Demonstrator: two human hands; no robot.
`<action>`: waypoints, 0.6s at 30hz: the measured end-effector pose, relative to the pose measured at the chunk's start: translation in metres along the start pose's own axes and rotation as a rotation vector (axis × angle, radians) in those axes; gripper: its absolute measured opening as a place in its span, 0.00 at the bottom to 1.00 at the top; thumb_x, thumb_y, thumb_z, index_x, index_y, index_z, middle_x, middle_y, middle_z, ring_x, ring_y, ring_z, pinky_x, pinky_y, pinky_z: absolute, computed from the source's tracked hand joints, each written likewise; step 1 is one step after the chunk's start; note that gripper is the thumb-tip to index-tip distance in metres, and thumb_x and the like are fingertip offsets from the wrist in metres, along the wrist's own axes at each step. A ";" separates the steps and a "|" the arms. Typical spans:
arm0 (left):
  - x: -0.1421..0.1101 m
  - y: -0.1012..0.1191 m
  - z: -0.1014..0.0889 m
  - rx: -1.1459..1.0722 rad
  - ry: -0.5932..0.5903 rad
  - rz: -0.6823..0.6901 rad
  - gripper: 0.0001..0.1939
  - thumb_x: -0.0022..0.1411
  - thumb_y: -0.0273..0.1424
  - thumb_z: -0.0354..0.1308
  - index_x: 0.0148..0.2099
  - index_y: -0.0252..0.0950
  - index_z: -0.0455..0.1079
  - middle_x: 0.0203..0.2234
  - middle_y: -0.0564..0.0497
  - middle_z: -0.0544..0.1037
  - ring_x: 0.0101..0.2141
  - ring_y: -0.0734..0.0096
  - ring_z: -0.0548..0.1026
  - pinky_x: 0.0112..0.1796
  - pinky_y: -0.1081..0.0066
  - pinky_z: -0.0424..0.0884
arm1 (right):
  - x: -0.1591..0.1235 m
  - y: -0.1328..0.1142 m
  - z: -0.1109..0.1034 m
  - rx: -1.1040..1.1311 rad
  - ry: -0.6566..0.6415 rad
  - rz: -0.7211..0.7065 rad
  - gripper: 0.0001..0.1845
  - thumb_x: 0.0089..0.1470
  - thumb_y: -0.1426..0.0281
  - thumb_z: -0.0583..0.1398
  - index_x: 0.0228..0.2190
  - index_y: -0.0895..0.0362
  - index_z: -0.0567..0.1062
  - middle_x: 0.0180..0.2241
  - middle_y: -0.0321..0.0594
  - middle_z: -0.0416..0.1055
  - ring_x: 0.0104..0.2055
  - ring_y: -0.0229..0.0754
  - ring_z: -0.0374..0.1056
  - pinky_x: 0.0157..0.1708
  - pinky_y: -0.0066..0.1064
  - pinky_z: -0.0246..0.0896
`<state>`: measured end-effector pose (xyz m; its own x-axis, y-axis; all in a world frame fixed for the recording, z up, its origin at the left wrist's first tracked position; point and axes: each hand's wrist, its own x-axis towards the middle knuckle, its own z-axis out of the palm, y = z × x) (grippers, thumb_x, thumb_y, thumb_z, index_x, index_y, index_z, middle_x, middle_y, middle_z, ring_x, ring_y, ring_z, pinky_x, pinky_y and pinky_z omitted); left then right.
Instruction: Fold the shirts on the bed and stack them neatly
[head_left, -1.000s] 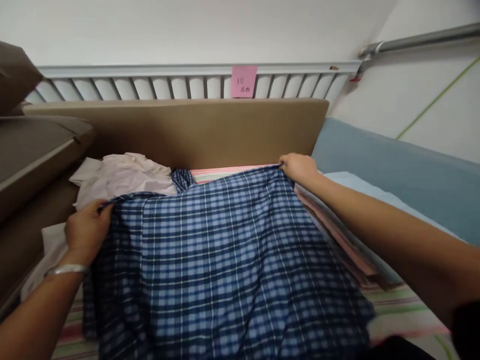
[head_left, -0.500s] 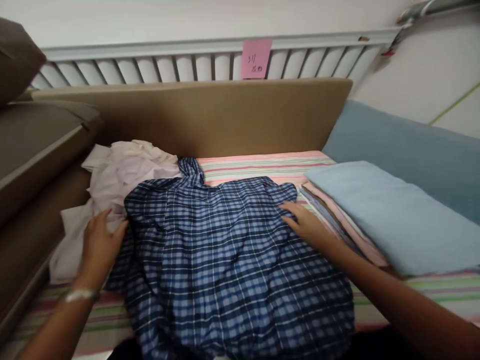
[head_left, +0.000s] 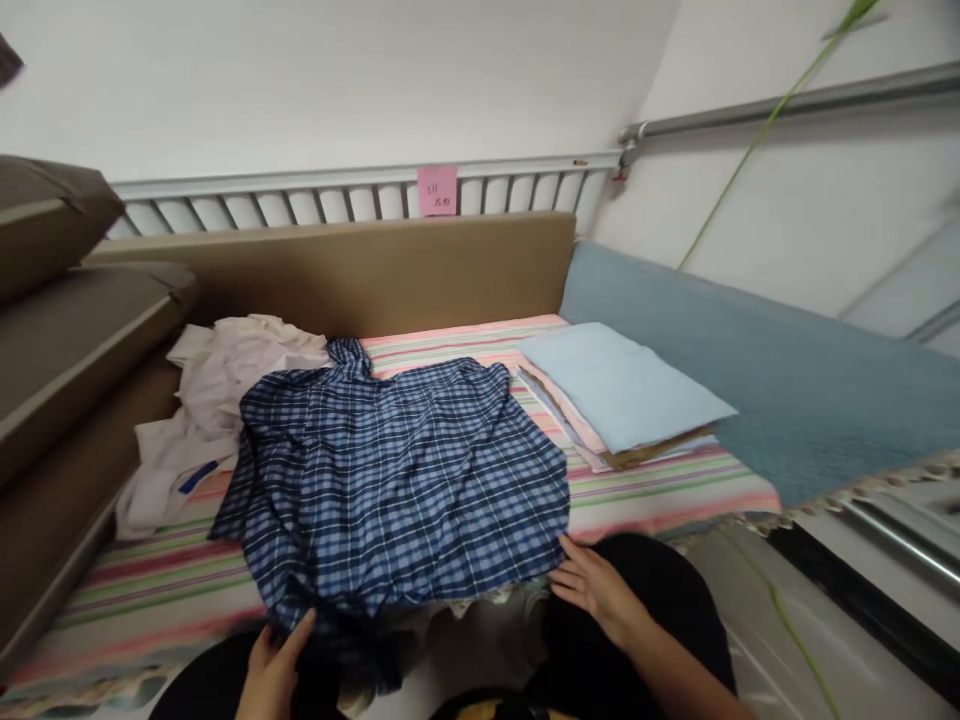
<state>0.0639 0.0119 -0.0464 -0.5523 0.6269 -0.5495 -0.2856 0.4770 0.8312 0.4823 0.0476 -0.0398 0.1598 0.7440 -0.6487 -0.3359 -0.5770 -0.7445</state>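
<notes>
A blue plaid shirt (head_left: 405, 480) lies spread out on a striped bed sheet (head_left: 645, 500), its lower edge reaching the front of the bed. At the shirt's lower left, my left hand (head_left: 274, 670) is close against the fabric, thumb and fingers apart; part of it is cut off by the frame. My right hand (head_left: 596, 590) is at the lower right corner of the shirt, fingers stretched out and touching the hem. One sleeve hangs low near my left hand. The far sleeve lies bent toward a crumpled pile of white clothes (head_left: 217, 390).
On the right lies a stack of folded cloths topped by a light blue one (head_left: 622, 385). Brown cushions (head_left: 82, 330) are piled at the left. A brown board (head_left: 390, 285) and a blue padded side (head_left: 690, 330) border the bed. A pink note (head_left: 437, 190) hangs behind.
Both hands have moved from the shirt's upper sides toward its bottom edge. The view has shifted back and to the right, showing more of the folded stack and the bed's front edge.
</notes>
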 end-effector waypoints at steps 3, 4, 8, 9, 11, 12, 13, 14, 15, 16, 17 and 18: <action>0.012 -0.016 0.021 -0.028 0.026 -0.003 0.24 0.43 0.33 0.66 0.44 0.34 0.66 0.38 0.41 0.78 0.47 0.51 0.73 0.45 0.59 0.71 | 0.004 0.008 0.011 0.124 -0.047 0.046 0.16 0.43 0.55 0.62 0.31 0.51 0.69 0.32 0.46 0.77 0.48 0.52 0.69 0.45 0.36 0.69; 0.014 -0.021 0.023 -0.056 0.023 -0.011 0.22 0.44 0.31 0.66 0.43 0.33 0.67 0.36 0.41 0.79 0.46 0.52 0.74 0.46 0.60 0.71 | 0.004 0.009 0.013 0.150 -0.059 0.057 0.17 0.43 0.56 0.63 0.32 0.51 0.68 0.32 0.45 0.77 0.47 0.51 0.70 0.45 0.36 0.69; 0.010 -0.035 0.012 -0.144 0.034 -0.060 0.13 0.49 0.27 0.62 0.39 0.30 0.71 0.32 0.40 0.80 0.42 0.54 0.76 0.45 0.61 0.71 | 0.003 0.009 0.011 0.130 -0.086 0.078 0.24 0.38 0.62 0.67 0.37 0.53 0.66 0.27 0.40 0.76 0.37 0.47 0.74 0.40 0.34 0.71; 0.007 -0.036 0.006 -0.173 0.024 -0.061 0.12 0.50 0.28 0.61 0.39 0.30 0.71 0.32 0.40 0.80 0.41 0.54 0.77 0.45 0.62 0.71 | 0.003 0.008 0.009 0.106 -0.091 0.092 0.25 0.37 0.64 0.68 0.37 0.54 0.65 0.25 0.39 0.75 0.34 0.46 0.74 0.37 0.33 0.71; -0.003 -0.034 -0.005 -0.237 -0.030 -0.057 0.13 0.54 0.31 0.59 0.41 0.29 0.71 0.33 0.39 0.80 0.42 0.56 0.77 0.45 0.62 0.71 | 0.003 0.007 0.004 0.059 -0.103 0.139 0.25 0.36 0.65 0.69 0.36 0.54 0.65 0.24 0.39 0.74 0.31 0.44 0.74 0.32 0.30 0.72; -0.008 -0.030 -0.010 -0.267 -0.060 -0.056 0.14 0.55 0.32 0.59 0.43 0.29 0.71 0.34 0.39 0.80 0.42 0.57 0.76 0.46 0.62 0.71 | 0.003 0.007 0.001 0.039 -0.106 0.162 0.25 0.36 0.65 0.69 0.35 0.54 0.65 0.24 0.39 0.74 0.30 0.44 0.73 0.30 0.29 0.71; -0.012 -0.023 -0.014 -0.291 -0.079 -0.056 0.16 0.56 0.33 0.58 0.44 0.29 0.71 0.36 0.39 0.80 0.43 0.58 0.76 0.46 0.62 0.71 | 0.002 0.007 -0.001 0.025 -0.107 0.173 0.24 0.35 0.66 0.69 0.35 0.54 0.65 0.24 0.40 0.74 0.30 0.44 0.73 0.29 0.29 0.71; -0.016 -0.015 -0.018 -0.304 -0.084 -0.054 0.17 0.56 0.35 0.57 0.46 0.29 0.70 0.37 0.39 0.79 0.43 0.58 0.76 0.47 0.63 0.70 | 0.000 0.006 -0.002 0.012 -0.099 0.171 0.24 0.35 0.66 0.69 0.33 0.54 0.65 0.24 0.41 0.74 0.29 0.43 0.73 0.29 0.29 0.71; -0.019 -0.004 -0.022 -0.307 -0.076 -0.053 0.19 0.56 0.36 0.57 0.47 0.29 0.70 0.38 0.39 0.79 0.44 0.59 0.76 0.47 0.63 0.70 | -0.002 0.004 -0.003 -0.002 -0.088 0.159 0.23 0.34 0.67 0.69 0.32 0.54 0.65 0.24 0.41 0.74 0.28 0.43 0.73 0.28 0.29 0.71; -0.021 0.009 -0.026 -0.302 -0.063 -0.050 0.20 0.56 0.37 0.57 0.48 0.30 0.69 0.39 0.39 0.79 0.44 0.60 0.75 0.48 0.63 0.69 | -0.005 0.000 -0.004 -0.022 -0.080 0.144 0.23 0.33 0.67 0.70 0.31 0.54 0.65 0.24 0.41 0.74 0.27 0.43 0.73 0.28 0.29 0.71; -0.022 0.022 -0.030 -0.292 -0.043 -0.041 0.21 0.56 0.38 0.57 0.49 0.30 0.69 0.40 0.39 0.79 0.45 0.60 0.75 0.49 0.63 0.69 | -0.008 -0.005 -0.004 -0.049 -0.071 0.120 0.23 0.32 0.67 0.70 0.29 0.53 0.64 0.23 0.41 0.73 0.26 0.43 0.72 0.28 0.30 0.71; -0.023 0.036 -0.035 -0.280 -0.018 -0.026 0.23 0.56 0.40 0.57 0.50 0.30 0.68 0.41 0.40 0.78 0.45 0.61 0.75 0.49 0.63 0.68 | -0.012 -0.011 -0.004 -0.087 -0.056 0.085 0.23 0.31 0.65 0.70 0.28 0.53 0.64 0.23 0.42 0.73 0.25 0.43 0.72 0.28 0.31 0.72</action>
<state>0.0391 -0.0075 -0.0008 -0.5284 0.6290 -0.5702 -0.5060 0.3060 0.8064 0.4879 0.0441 -0.0247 0.0815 0.7072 -0.7023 -0.2644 -0.6641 -0.6994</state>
